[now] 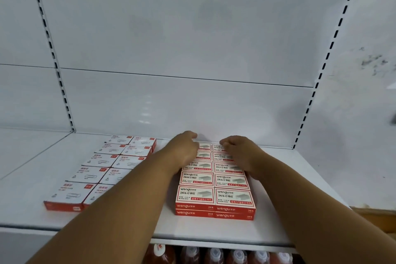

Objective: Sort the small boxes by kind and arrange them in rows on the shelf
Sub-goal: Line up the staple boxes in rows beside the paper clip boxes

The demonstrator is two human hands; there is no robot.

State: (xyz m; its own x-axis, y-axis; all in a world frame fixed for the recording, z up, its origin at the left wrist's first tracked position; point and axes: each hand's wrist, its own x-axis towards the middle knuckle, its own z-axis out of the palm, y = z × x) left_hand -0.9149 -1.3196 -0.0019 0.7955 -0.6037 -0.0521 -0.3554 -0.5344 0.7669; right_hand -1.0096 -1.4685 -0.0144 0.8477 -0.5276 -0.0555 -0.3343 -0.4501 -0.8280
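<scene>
Head view, single frame.

Shelf (278, 231): white metal, white back panel (171, 38), slotted uprights at either side.

Staple boxes (214, 197): red and white, printed "wengu 24/6", centre-right of shelf. Two columns running front to back, touching side by side, stacked two high at the front edge. Rows straight, tops level.

Paper-clip boxes (85, 176): white tops with small red label, red sides, left of the staple boxes and apart from them. Two columns, five deep, single layer, angled slightly toward the back right. Right column partly hidden by the left forearm.

Left hand (185, 149): at the far end of the left staple column, near the back panel. Fingers curled downward over the rearmost boxes, resting on them; whether gripping a box cannot be told, fingertips being hidden behind the knuckles.

Right hand (237, 148): at the far end of the right staple column, just beside the left hand, a narrow gap between. Fingers bent down onto the rear boxes; grip likewise not discernible.

Bottles (214, 255): red contents, pale caps, on the level below, seen under the shelf's front lip.
</scene>
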